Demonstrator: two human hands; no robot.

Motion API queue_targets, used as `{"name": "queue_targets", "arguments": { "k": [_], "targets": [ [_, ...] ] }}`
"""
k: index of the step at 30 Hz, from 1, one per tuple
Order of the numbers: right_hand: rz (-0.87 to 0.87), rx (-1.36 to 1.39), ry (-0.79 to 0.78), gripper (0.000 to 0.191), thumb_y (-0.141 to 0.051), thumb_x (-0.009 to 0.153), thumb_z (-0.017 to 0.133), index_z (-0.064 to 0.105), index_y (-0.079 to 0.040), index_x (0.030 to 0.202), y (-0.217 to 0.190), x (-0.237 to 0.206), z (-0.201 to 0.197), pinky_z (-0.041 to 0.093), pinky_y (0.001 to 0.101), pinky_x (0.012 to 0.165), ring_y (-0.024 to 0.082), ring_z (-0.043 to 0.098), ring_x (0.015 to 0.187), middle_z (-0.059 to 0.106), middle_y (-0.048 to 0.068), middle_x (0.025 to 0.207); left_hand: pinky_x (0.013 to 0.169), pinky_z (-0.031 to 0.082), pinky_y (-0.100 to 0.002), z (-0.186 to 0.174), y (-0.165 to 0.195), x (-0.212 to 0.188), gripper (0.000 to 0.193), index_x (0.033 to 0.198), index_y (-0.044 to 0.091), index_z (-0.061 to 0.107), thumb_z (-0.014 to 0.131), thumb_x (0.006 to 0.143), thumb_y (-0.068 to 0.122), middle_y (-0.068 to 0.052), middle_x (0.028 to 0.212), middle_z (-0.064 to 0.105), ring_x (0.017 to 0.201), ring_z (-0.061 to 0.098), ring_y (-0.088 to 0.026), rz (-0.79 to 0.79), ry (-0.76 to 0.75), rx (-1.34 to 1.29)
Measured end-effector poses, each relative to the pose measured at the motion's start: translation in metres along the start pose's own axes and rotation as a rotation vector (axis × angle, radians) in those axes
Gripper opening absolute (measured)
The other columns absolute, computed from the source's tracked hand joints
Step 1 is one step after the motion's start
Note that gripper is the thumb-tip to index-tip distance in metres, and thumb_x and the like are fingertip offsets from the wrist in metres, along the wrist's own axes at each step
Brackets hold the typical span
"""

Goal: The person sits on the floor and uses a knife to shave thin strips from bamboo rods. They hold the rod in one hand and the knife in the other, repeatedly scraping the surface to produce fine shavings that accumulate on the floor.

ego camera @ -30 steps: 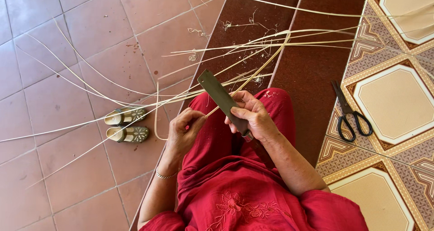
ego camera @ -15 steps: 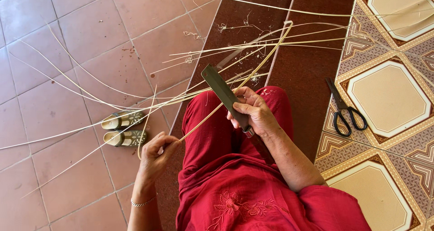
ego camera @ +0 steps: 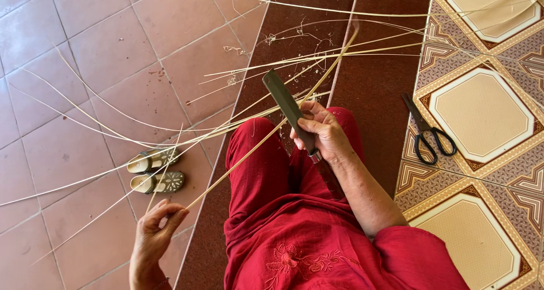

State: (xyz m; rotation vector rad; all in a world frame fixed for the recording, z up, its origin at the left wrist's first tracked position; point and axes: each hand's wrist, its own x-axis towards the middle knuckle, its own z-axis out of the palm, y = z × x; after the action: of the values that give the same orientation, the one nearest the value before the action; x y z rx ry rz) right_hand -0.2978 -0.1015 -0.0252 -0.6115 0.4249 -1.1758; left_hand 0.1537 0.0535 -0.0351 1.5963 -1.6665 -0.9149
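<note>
Strips (ego camera: 170, 134) of pale cane fan across red floor tiles (ego camera: 113, 52), one long strip (ego camera: 255, 148) running under the knife. Right hand (ego camera: 323, 132) clenched on flat dark knife (ego camera: 286, 106) over the knees; left hand (ego camera: 156, 227) pinching that strip's near end, low left, scissors (ego camera: 428, 136) lying well apart

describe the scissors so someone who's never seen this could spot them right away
Look to the patterned tile floor on the right, beside the dark brown strip. The scissors lie there alone, past the right hand holding the flat blade. Black looped handles and dark metal set them apart from the pale strips.
</note>
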Motion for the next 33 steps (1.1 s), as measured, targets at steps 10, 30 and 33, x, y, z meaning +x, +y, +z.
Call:
{"name": "queue_targets", "arguments": {
  "k": [10,30,33],
  "targets": [
    [-0.052,-0.181,0.139,0.027,0.002,0.099,0.058,0.053,-0.005,0.124,0.003,-0.014,0.011,0.059,0.0326,0.057,0.023,0.070,0.064,0.072,0.019,0.088,0.098,0.051,-0.036,0.024,0.042,0.044,0.036,0.121,0.005,0.072,0.076,0.087,0.016,-0.013,0.122,0.072,0.115,0.066,-0.025,0.001,-0.047,0.204],
    [0.063,-0.142,0.095,0.026,-0.001,0.100,0.058,0.052,-0.005,0.125,0.012,-0.041,0.020,0.057,0.0316,0.057,0.022,0.069,0.062,0.072,0.020,0.088,0.066,0.049,-0.028,0.152,0.149,0.123,0.005,0.098,0.001,0.072,0.073,0.094,0.005,-0.006,0.082,0.064,0.074,0.062,-0.015,0.330,-0.158,-0.186],
    [0.064,-0.127,0.089,0.026,-0.002,0.100,0.058,0.052,-0.006,0.125,0.010,-0.041,0.020,0.057,0.0315,0.057,0.023,0.069,0.062,0.072,0.020,0.088,0.064,0.049,-0.028,0.145,0.149,0.121,0.006,0.098,0.001,0.073,0.074,0.093,0.005,-0.006,0.081,0.063,0.071,0.061,-0.014,0.315,-0.162,-0.161]
  ]
}}
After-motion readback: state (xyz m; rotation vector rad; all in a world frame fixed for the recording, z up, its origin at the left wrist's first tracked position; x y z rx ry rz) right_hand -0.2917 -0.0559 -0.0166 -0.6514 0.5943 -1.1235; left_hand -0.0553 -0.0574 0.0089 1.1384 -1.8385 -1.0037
